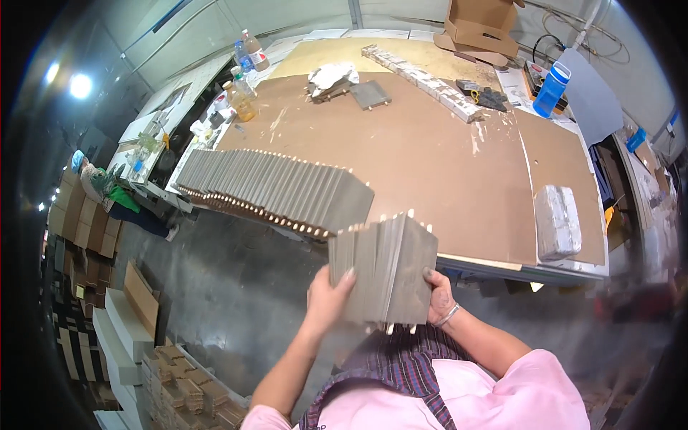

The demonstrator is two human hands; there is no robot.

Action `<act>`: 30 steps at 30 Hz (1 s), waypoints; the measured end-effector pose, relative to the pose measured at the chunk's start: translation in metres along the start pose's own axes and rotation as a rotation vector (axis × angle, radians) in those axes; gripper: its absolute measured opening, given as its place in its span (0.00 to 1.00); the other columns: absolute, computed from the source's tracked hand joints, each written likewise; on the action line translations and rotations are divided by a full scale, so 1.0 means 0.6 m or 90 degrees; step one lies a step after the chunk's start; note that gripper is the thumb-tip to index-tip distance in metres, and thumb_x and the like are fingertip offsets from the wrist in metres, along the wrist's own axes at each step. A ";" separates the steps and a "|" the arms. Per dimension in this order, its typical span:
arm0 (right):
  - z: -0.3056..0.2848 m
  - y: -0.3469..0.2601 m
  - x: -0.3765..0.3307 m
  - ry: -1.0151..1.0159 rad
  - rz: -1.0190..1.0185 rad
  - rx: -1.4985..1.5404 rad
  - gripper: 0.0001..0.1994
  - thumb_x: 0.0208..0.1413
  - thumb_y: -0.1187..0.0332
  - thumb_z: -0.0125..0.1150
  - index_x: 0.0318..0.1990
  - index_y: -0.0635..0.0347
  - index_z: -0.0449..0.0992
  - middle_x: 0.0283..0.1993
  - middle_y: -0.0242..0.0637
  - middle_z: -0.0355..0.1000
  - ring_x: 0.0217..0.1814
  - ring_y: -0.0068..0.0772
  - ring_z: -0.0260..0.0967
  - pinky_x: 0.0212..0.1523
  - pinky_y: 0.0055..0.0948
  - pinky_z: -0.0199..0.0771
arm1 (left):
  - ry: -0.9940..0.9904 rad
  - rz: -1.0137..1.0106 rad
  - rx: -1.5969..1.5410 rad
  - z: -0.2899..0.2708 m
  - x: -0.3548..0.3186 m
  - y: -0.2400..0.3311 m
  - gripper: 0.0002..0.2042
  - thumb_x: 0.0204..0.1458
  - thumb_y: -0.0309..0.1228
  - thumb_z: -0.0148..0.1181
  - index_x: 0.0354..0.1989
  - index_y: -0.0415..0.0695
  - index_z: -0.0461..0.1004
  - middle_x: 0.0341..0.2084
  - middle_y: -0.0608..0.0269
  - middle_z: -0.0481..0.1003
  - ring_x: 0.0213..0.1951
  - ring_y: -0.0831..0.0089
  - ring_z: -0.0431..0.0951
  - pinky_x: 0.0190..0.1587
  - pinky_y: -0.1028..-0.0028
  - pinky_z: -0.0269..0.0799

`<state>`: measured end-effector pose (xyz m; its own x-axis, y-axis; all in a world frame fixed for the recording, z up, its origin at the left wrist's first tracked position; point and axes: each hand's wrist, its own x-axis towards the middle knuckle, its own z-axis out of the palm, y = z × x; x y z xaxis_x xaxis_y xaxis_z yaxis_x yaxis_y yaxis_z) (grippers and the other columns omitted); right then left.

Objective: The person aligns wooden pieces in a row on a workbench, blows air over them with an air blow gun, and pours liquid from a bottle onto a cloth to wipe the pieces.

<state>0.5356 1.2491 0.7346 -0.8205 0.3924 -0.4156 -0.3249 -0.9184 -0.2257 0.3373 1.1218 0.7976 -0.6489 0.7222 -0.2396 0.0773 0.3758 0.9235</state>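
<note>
Pink shirt: Nearest the lens, a pink shirt (502, 394) and plaid apron (387, 369) fill the foreground behind the work.
Grey panels: A block of grey panels (380, 272), pale pegs showing top and bottom, is held in front of the apron, just off the table's near edge.
Left hand: The left hand (330, 295) is part-curled on the block's left end, thumb on its face.
Right hand: The right hand (439, 297), similarly part-curled, grips the opposite side; its hidden fingertips cannot be made out. Pressure from both sides presumably keeps the loose panels together.
Panel row: A long panel row (269, 186) leans slantwise along the table (444, 179), each piece overlapping the next, probably for support and easy pickup.
Bottles: An amber bottle (240, 106) appears to hold yellowish liquid; the contents of the blue bottle (550, 92) cannot be told.
Carton: A cardboard box (481, 27) stands at the far edge, flaps spread, its inside unclear.
Wrapped bundle: A whitish bundle (559, 222) sits at right, its wrapping hiding whatever it contains.
</note>
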 end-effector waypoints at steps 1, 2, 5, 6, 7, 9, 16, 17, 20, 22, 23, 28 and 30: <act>-0.010 -0.022 0.011 0.001 0.001 0.002 0.27 0.54 0.58 0.55 0.57 0.69 0.67 0.55 0.52 0.70 0.56 0.51 0.70 0.61 0.48 0.67 | -0.014 0.015 0.068 0.020 0.030 0.025 0.22 0.53 0.41 0.61 0.48 0.34 0.73 0.40 0.46 0.78 0.44 0.61 0.79 0.47 0.65 0.72; -0.018 -0.043 0.025 -0.026 -0.007 0.047 0.28 0.55 0.57 0.55 0.58 0.69 0.66 0.56 0.51 0.70 0.57 0.51 0.69 0.61 0.48 0.67 | -0.027 0.019 0.116 0.037 0.058 0.059 0.24 0.52 0.44 0.61 0.47 0.34 0.74 0.39 0.43 0.78 0.45 0.54 0.79 0.48 0.62 0.72; 0.002 -0.088 0.071 -0.036 -0.044 0.092 0.29 0.55 0.56 0.55 0.59 0.68 0.65 0.57 0.50 0.69 0.58 0.51 0.68 0.61 0.49 0.67 | -0.027 0.000 0.298 0.066 0.129 0.132 0.29 0.50 0.52 0.60 0.41 0.31 0.74 0.38 0.40 0.77 0.45 0.48 0.78 0.48 0.60 0.71; 0.014 -0.096 0.085 -0.018 -0.077 0.092 0.30 0.55 0.55 0.55 0.60 0.67 0.64 0.58 0.50 0.68 0.58 0.51 0.68 0.61 0.50 0.67 | -0.024 0.016 0.325 0.067 0.158 0.126 0.31 0.49 0.54 0.59 0.39 0.30 0.73 0.37 0.39 0.77 0.44 0.46 0.78 0.49 0.59 0.71; 0.014 -0.106 0.102 -0.032 -0.081 0.083 0.31 0.55 0.54 0.56 0.61 0.66 0.63 0.60 0.49 0.67 0.61 0.50 0.65 0.62 0.51 0.65 | -0.030 0.017 0.353 0.072 0.182 0.136 0.32 0.49 0.56 0.58 0.37 0.29 0.73 0.37 0.37 0.77 0.44 0.44 0.78 0.49 0.57 0.70; 0.022 -0.115 0.129 -0.016 -0.079 0.086 0.31 0.55 0.54 0.56 0.61 0.66 0.63 0.61 0.48 0.66 0.62 0.50 0.64 0.63 0.51 0.64 | -0.044 0.034 0.383 0.076 0.208 0.165 0.32 0.50 0.56 0.56 0.39 0.30 0.74 0.37 0.37 0.77 0.44 0.45 0.77 0.51 0.58 0.70; -0.023 -0.141 0.189 -0.047 0.019 0.025 0.30 0.55 0.59 0.58 0.62 0.65 0.61 0.63 0.47 0.63 0.65 0.50 0.60 0.66 0.51 0.58 | -0.060 0.061 0.573 0.073 0.272 0.158 0.32 0.50 0.54 0.56 0.38 0.27 0.73 0.36 0.36 0.76 0.42 0.43 0.77 0.49 0.56 0.70; -0.032 -0.143 0.192 -0.038 0.021 0.000 0.29 0.55 0.60 0.58 0.62 0.65 0.61 0.63 0.47 0.63 0.65 0.49 0.60 0.66 0.51 0.58 | -0.053 0.068 0.607 0.071 0.275 0.153 0.31 0.49 0.53 0.57 0.38 0.27 0.73 0.36 0.35 0.76 0.42 0.43 0.77 0.49 0.56 0.70; -0.048 -0.148 0.199 -0.023 0.018 -0.032 0.28 0.56 0.62 0.58 0.61 0.65 0.62 0.62 0.46 0.64 0.64 0.48 0.61 0.65 0.51 0.59 | -0.053 0.081 0.619 0.077 0.278 0.150 0.30 0.50 0.50 0.58 0.40 0.27 0.72 0.37 0.37 0.76 0.41 0.43 0.77 0.48 0.56 0.71; -0.047 -0.148 0.203 0.007 0.004 -0.008 0.27 0.56 0.63 0.57 0.61 0.65 0.61 0.61 0.44 0.64 0.63 0.47 0.62 0.66 0.51 0.59 | -0.031 0.091 0.662 0.087 0.272 0.147 0.30 0.50 0.49 0.59 0.42 0.27 0.72 0.39 0.39 0.76 0.43 0.45 0.77 0.48 0.56 0.71; -0.045 -0.149 0.203 0.011 0.006 -0.012 0.27 0.56 0.63 0.57 0.61 0.65 0.61 0.61 0.44 0.64 0.63 0.47 0.62 0.66 0.51 0.59 | -0.008 0.104 0.710 0.090 0.267 0.145 0.30 0.50 0.48 0.59 0.45 0.27 0.71 0.41 0.40 0.76 0.44 0.47 0.78 0.48 0.56 0.71; -0.001 -0.148 0.188 0.146 -0.202 -0.193 0.25 0.59 0.65 0.55 0.61 0.66 0.60 0.60 0.42 0.64 0.59 0.40 0.65 0.63 0.42 0.62 | -0.007 0.310 0.826 0.076 0.239 0.112 0.34 0.47 0.48 0.62 0.53 0.30 0.68 0.54 0.45 0.69 0.60 0.54 0.65 0.59 0.50 0.60; -0.002 -0.144 0.191 0.189 -0.228 -0.196 0.25 0.59 0.64 0.54 0.62 0.66 0.60 0.59 0.41 0.66 0.58 0.38 0.65 0.62 0.39 0.62 | 0.005 0.415 0.764 0.074 0.229 0.099 0.32 0.46 0.46 0.64 0.52 0.30 0.68 0.57 0.44 0.66 0.63 0.53 0.60 0.63 0.48 0.54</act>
<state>0.4704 1.3733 0.7053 -0.5013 0.7160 -0.4858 -0.3699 -0.6849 -0.6278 0.2865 1.2692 0.8060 -0.2469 0.9587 0.1411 0.9690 0.2434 0.0413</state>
